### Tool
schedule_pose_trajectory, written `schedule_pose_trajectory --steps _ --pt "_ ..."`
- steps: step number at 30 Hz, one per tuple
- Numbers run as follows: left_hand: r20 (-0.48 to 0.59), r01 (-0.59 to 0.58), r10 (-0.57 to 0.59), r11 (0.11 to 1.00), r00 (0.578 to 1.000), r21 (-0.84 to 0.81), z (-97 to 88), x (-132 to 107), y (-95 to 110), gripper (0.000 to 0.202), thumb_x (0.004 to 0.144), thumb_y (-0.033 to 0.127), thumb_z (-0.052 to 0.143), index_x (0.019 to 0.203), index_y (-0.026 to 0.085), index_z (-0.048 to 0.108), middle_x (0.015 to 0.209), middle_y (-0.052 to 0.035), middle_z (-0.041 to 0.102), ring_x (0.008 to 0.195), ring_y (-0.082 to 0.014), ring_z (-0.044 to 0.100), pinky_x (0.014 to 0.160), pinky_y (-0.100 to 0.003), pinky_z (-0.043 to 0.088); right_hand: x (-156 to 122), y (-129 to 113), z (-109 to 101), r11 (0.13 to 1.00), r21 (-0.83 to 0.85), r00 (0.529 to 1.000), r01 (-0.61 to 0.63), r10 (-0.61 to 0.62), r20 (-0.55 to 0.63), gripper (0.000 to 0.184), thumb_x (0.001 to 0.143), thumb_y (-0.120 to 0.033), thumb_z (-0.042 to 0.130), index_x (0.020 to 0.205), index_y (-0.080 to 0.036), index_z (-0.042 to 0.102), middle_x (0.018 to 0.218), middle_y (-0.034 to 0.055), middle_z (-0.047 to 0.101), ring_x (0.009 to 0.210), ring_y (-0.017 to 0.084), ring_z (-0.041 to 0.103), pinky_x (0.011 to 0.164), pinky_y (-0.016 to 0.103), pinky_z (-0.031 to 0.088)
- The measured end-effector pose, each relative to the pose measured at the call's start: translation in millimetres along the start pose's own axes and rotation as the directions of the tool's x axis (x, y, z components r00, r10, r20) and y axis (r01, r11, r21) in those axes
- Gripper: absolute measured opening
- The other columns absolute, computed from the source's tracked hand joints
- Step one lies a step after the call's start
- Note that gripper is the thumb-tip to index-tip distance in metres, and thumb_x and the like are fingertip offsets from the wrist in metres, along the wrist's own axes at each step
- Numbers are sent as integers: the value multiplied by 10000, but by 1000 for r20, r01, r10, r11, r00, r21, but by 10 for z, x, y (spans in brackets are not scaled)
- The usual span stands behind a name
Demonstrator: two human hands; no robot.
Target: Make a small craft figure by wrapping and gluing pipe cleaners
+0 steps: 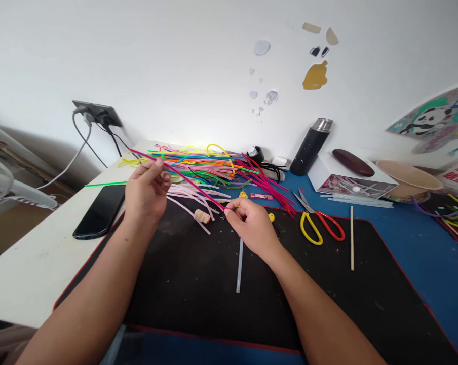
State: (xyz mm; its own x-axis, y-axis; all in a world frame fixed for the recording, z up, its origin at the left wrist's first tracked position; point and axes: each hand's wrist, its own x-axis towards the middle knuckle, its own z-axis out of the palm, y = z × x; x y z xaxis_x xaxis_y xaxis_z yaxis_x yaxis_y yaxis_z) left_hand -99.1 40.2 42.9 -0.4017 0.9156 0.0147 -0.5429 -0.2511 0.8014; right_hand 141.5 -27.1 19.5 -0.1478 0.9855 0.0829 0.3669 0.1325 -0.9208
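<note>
A dark pink pipe cleaner (193, 183) stretches on a slant between my two hands, above the black mat (198, 284). My left hand (147, 187) pinches it near its upper left end. At its lower right end, my right hand (250, 223) grips it between thumb and fingertips. Below the pipe cleaner lies a small beige roll (201, 216) with an orange end. A translucent glue stick (239, 266) rests on the mat, partly hidden by my right hand. Many coloured pipe cleaners (198, 165) are heaped behind my hands, with a dark pink bunch (274, 185) at their right.
Scissors (310, 220) with yellow and red handles lie right of my hands, near a thin wooden stick (351, 238). A black phone (100, 212) is at the left. Behind stand a black flask (311, 147), a white box (346, 175) and a beige bowl (407, 175).
</note>
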Motion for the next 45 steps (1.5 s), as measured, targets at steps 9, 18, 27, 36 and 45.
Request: schedule_pose_trajectory --steps 9,18,27,36,45 --pt "-264 45 -105 973 959 -225 -146 221 244 199 1013 164 556 815 168 567 601 38 552 491 -51 461 452 -141 373 20 28 -19 1000 5 1000 -4 5 -22 123 902 -345 635 882 -224 632 574 -80 483 502 123 424 514 267 309" --pt "22 205 -207 977 978 53 -43 32 -124 243 698 126 818 888 180 678 699 38 637 506 -57 541 446 -152 394 20 -15 -49 998 67 997 12 -6 -83 170 916 -389 639 894 -220 637 575 -78 480 487 127 461 534 279 357" --pt "536 156 -512 805 671 573 89 -379 -260 365 726 467 926 903 161 834 778 -85 773 561 -148 642 509 -249 500 25 -6 -47 996 92 997 -10 18 -79 164 920 -384 641 918 -221 631 579 -78 496 492 129 467 537 282 357" --pt "543 169 -500 820 674 546 84 -360 -277 429 712 496 949 906 136 819 679 -48 737 540 -127 632 527 -231 520 23 40 -8 999 46 999 -28 29 -33 152 930 -380 634 895 -233 632 587 -73 510 497 128 457 519 274 334" --pt "498 243 -556 792 666 560 71 -347 -270 483 641 534 977 830 130 792 734 -58 749 543 -113 629 531 -223 503 10 34 0 999 46 1000 -17 17 1 138 923 -367 642 906 -230 644 591 -71 517 507 129 472 522 273 339"
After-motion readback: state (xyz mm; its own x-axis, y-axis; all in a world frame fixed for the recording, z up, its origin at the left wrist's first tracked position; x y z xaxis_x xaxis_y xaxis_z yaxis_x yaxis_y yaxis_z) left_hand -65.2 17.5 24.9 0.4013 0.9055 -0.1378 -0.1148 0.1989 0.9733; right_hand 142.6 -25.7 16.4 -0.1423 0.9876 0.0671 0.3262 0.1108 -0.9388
